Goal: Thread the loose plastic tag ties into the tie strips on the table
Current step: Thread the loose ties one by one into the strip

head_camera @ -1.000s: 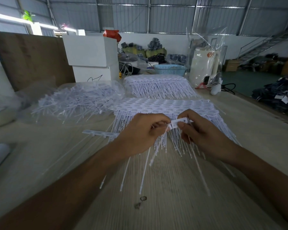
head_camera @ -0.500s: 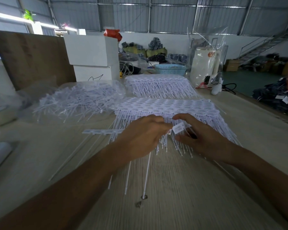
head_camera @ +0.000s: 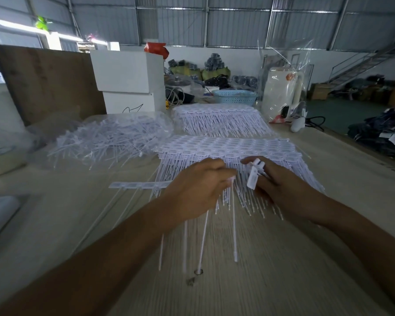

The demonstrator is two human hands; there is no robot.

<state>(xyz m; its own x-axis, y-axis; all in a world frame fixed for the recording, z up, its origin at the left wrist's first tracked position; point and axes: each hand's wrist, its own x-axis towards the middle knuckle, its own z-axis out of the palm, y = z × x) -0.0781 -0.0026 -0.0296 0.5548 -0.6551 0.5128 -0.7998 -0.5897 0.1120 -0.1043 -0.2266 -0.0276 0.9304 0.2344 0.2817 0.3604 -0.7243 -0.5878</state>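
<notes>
Worktop (head_camera: 271, 281) of pale wood grain fills the foreground of a large shed with corrugated metal walls and a staircase (head_camera: 365, 62) at far right. Two stacked white boxes (head_camera: 128, 80) stand at the far edge beside a brown board (head_camera: 48, 83); the lower box bears a black scrawl that cannot be read. A blue basket (head_camera: 235, 96) and a white appliance under clear plastic wrap (head_camera: 280, 92) stand further right.

Loose tag ties (head_camera: 110, 140) lie heaped in a clear bag at left. Two layered stacks of tie strips lie in the centre: the far stack (head_camera: 217, 119) near the basket, the near stack (head_camera: 226, 149) just beyond the hands, its tails fanning toward the viewer. The tag heads carry small print, too fine to read. A single short strip (head_camera: 139, 184) lies flat to the left of the near stack.

Left hand (head_camera: 196, 190) is curled, fingertips pinched on the upper ends of several long ties (head_camera: 203, 242) whose tails trail down across the worktop. Right hand (head_camera: 280, 188) is curled too, thumb and fingers gripping a small white tag piece (head_camera: 253, 177) tilted on end; exactly how it joins the ties is blurred. The two hands sit close together, over the fringe of the near stack. A small metal ring (head_camera: 198, 272) lies on the worktop near the tie tips.
</notes>
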